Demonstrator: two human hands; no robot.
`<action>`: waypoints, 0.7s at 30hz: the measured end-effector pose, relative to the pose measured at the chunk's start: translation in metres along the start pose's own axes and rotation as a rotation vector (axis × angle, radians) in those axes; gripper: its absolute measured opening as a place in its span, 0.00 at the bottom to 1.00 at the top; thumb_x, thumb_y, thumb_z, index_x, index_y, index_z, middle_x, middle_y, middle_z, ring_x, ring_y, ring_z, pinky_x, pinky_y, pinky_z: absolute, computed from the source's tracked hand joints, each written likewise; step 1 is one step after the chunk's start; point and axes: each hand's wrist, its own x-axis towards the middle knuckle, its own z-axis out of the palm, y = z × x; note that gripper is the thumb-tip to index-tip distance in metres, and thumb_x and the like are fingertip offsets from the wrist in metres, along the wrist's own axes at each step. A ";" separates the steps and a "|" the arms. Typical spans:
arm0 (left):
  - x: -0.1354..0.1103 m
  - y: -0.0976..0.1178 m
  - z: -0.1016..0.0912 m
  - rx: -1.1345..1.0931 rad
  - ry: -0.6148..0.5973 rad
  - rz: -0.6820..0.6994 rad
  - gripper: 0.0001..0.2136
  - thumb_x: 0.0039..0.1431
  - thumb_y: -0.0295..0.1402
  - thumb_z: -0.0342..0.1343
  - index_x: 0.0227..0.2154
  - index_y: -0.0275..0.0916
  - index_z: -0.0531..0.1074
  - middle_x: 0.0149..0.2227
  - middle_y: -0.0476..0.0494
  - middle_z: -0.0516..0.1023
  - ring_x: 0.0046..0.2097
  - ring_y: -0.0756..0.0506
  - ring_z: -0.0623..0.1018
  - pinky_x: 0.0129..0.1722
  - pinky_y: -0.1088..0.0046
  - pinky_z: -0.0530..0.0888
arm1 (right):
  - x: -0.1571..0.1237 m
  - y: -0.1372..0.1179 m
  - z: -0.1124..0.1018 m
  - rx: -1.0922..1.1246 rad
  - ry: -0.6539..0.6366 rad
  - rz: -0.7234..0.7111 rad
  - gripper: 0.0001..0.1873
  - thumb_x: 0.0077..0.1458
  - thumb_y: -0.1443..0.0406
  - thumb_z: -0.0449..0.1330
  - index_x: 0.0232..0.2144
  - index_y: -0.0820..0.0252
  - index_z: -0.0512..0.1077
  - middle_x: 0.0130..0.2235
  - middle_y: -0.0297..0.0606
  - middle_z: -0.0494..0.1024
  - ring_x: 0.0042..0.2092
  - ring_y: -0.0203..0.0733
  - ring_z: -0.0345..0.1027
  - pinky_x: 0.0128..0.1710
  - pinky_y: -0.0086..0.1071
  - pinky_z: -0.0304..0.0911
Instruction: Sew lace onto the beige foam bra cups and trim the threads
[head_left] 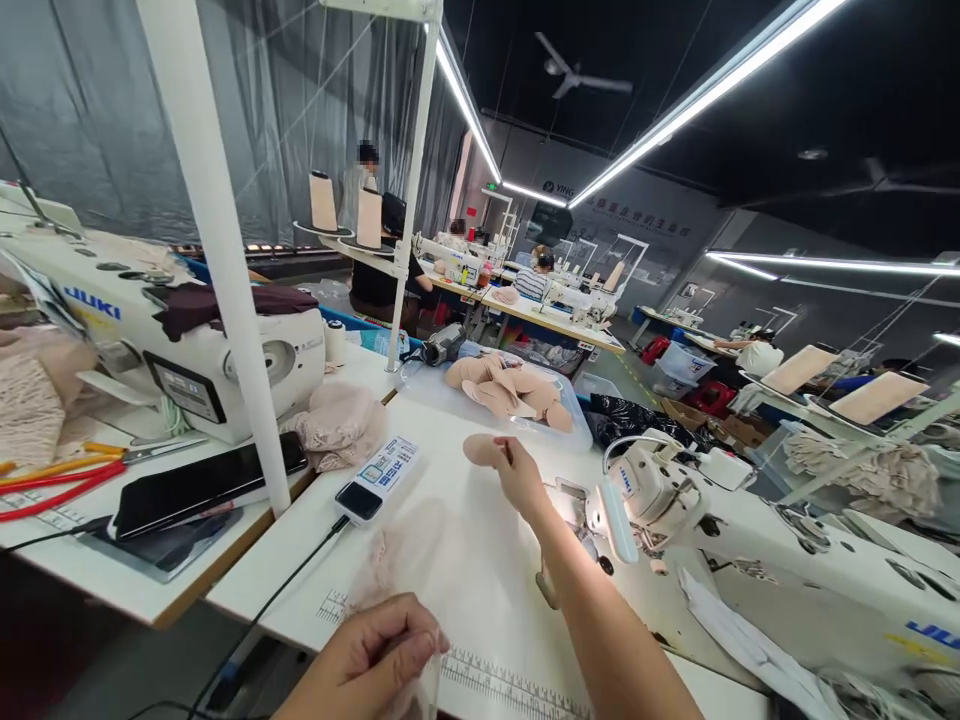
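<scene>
My right hand (519,478) reaches out over the white table and pinches a beige, rounded fabric pad (480,450) by its edge. Beyond it, a clear plastic bin (577,432) holds a heap of similar beige pads (510,385). Close to me, my left hand (382,655) is closed, thumb against the fingers, on a sheer pale lace fabric (401,555) that spreads over the table top. The sewing machine (645,490) stands to the right of my right forearm, its lamp lit.
A white power bank (379,478) with a cable lies left of the lace. On the neighbouring table are a black phone (210,485), red-handled scissors (67,485) and another sewing machine (187,350). A white post (225,250) rises at left. Several people work farther back.
</scene>
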 end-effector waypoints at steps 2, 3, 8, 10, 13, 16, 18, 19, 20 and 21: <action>0.002 0.011 0.005 0.040 -0.035 -0.050 0.21 0.55 0.56 0.66 0.33 0.41 0.82 0.30 0.47 0.76 0.34 0.45 0.71 0.38 0.70 0.69 | -0.047 0.007 -0.014 -0.120 -0.100 -0.083 0.11 0.64 0.59 0.66 0.46 0.57 0.78 0.42 0.38 0.80 0.43 0.46 0.75 0.46 0.43 0.71; 0.003 0.017 0.008 0.042 -0.040 -0.067 0.20 0.55 0.54 0.67 0.37 0.41 0.82 0.31 0.47 0.78 0.34 0.45 0.73 0.39 0.70 0.70 | -0.071 0.010 -0.027 -0.174 -0.126 -0.116 0.11 0.62 0.59 0.67 0.46 0.55 0.79 0.40 0.37 0.80 0.43 0.48 0.74 0.45 0.43 0.70; 0.005 0.030 0.027 -0.010 -0.095 -0.102 0.17 0.53 0.43 0.71 0.42 0.39 0.79 0.30 0.48 0.81 0.36 0.44 0.79 0.43 0.68 0.73 | -0.170 0.024 -0.104 -0.381 -0.052 -0.180 0.14 0.63 0.51 0.61 0.39 0.53 0.78 0.35 0.42 0.77 0.38 0.54 0.70 0.38 0.47 0.69; 0.008 0.027 0.040 -0.013 -0.151 -0.087 0.17 0.54 0.41 0.70 0.43 0.39 0.78 0.31 0.47 0.83 0.36 0.44 0.80 0.43 0.67 0.73 | -0.198 0.018 -0.120 -0.429 0.049 -0.203 0.18 0.64 0.49 0.61 0.45 0.54 0.77 0.44 0.49 0.79 0.48 0.59 0.71 0.46 0.55 0.68; 0.014 0.022 0.067 -0.010 -0.260 -0.052 0.14 0.56 0.40 0.68 0.41 0.38 0.77 0.34 0.45 0.85 0.34 0.46 0.80 0.41 0.68 0.74 | -0.228 -0.010 -0.115 -0.298 -0.025 -0.185 0.21 0.66 0.52 0.60 0.57 0.52 0.71 0.58 0.48 0.75 0.58 0.56 0.68 0.56 0.52 0.66; 0.018 0.020 0.090 -0.067 -0.354 -0.007 0.16 0.55 0.40 0.70 0.42 0.39 0.77 0.33 0.47 0.83 0.34 0.47 0.79 0.39 0.70 0.73 | -0.243 -0.039 -0.098 0.180 -0.250 0.035 0.19 0.64 0.51 0.64 0.51 0.54 0.72 0.43 0.38 0.80 0.44 0.45 0.73 0.43 0.37 0.69; 0.016 0.018 0.097 -0.109 -0.396 -0.043 0.20 0.51 0.40 0.73 0.44 0.39 0.77 0.30 0.52 0.80 0.33 0.49 0.77 0.36 0.74 0.71 | -0.245 -0.048 -0.095 0.409 -0.222 0.155 0.16 0.63 0.50 0.65 0.39 0.56 0.71 0.28 0.29 0.73 0.30 0.37 0.65 0.31 0.29 0.62; 0.014 0.017 0.098 -0.109 -0.429 -0.084 0.20 0.48 0.39 0.76 0.42 0.39 0.78 0.29 0.54 0.79 0.31 0.50 0.75 0.34 0.75 0.70 | -0.245 -0.049 -0.096 0.475 -0.181 0.184 0.17 0.63 0.50 0.65 0.35 0.56 0.69 0.24 0.26 0.69 0.26 0.35 0.60 0.29 0.28 0.58; 0.010 0.015 0.097 -0.098 -0.465 -0.128 0.19 0.44 0.37 0.78 0.38 0.38 0.79 0.27 0.54 0.78 0.30 0.51 0.74 0.32 0.76 0.68 | -0.245 -0.048 -0.100 0.513 -0.138 0.197 0.18 0.63 0.49 0.64 0.32 0.55 0.68 0.23 0.24 0.66 0.25 0.34 0.57 0.28 0.27 0.55; 0.005 0.012 0.095 -0.083 -0.498 -0.165 0.18 0.41 0.36 0.79 0.33 0.36 0.80 0.26 0.54 0.77 0.28 0.51 0.73 0.31 0.76 0.68 | -0.246 -0.047 -0.104 0.542 -0.097 0.199 0.19 0.62 0.49 0.65 0.31 0.55 0.67 0.22 0.23 0.64 0.25 0.33 0.55 0.27 0.27 0.54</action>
